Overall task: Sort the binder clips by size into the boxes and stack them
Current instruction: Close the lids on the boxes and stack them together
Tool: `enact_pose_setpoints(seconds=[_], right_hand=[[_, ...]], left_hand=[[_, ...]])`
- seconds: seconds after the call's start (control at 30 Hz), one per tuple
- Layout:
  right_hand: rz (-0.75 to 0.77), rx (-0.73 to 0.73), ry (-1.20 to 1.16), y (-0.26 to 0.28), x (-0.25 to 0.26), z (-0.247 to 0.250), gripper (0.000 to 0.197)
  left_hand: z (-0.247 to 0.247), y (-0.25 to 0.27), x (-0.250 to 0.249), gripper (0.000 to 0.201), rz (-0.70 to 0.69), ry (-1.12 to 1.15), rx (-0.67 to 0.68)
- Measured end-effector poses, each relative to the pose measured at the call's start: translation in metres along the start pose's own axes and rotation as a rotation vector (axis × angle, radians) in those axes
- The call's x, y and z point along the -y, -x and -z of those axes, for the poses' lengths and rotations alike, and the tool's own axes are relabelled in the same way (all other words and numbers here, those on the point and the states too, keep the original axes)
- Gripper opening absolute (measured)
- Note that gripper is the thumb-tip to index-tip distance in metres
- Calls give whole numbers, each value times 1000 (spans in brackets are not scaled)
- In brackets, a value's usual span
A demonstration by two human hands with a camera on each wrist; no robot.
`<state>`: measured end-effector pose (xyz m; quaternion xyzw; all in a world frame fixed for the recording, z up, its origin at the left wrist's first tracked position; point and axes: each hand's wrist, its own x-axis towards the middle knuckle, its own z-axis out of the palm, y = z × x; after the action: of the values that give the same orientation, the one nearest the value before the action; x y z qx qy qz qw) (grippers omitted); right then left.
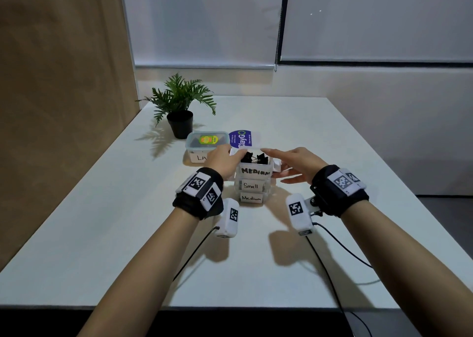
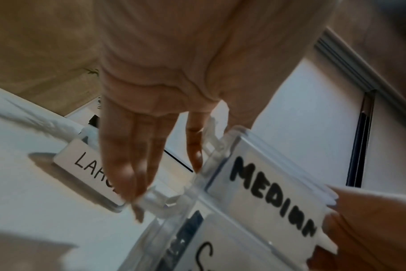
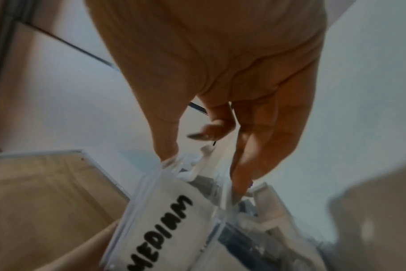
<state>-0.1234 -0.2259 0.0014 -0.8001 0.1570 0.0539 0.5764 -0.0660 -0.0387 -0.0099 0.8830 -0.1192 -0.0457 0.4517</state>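
Note:
Three clear boxes stand stacked mid-table: a bottom box labelled Medium [image 1: 251,198], a middle box labelled Small [image 1: 251,186] and an open top MEDIUM box [image 1: 255,171] [image 2: 267,192] [image 3: 169,225]. Black binder clips [image 1: 253,157] show inside the top box. A lid with a blue sticker [image 1: 243,139] tilts up behind its rim. My left hand [image 1: 230,154] [image 2: 197,143] curls over the box's left rear corner and pinches the lid's clear side flap. My right hand [image 1: 279,161] [image 3: 202,165] hovers at the right end, fingers straight over the rim, thumb at the front corner.
A closed box labelled LARGE [image 1: 204,148] [image 2: 86,170] stands just left of the stack. A potted fern [image 1: 180,111] sits behind it near the brown wall. The white table [image 1: 345,162] extends to the right and toward me, with wrist-camera cables trailing over its front edge.

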Motion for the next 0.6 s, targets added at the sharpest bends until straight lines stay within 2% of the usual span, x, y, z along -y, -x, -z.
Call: enact_pose_setpoints(seconds=[0.27, 0.53, 0.6], right_hand=[[79, -129, 42, -4, 5, -1, 52], [-75, -60, 39, 2, 4, -1, 47], [-128, -30, 41, 2, 1, 0, 54]], left_hand=[[-4, 3, -2, 47, -58, -169, -118], [-4, 6, -5, 43, -60, -87, -166], [-4, 8, -7, 46, -56, -97, -176]])
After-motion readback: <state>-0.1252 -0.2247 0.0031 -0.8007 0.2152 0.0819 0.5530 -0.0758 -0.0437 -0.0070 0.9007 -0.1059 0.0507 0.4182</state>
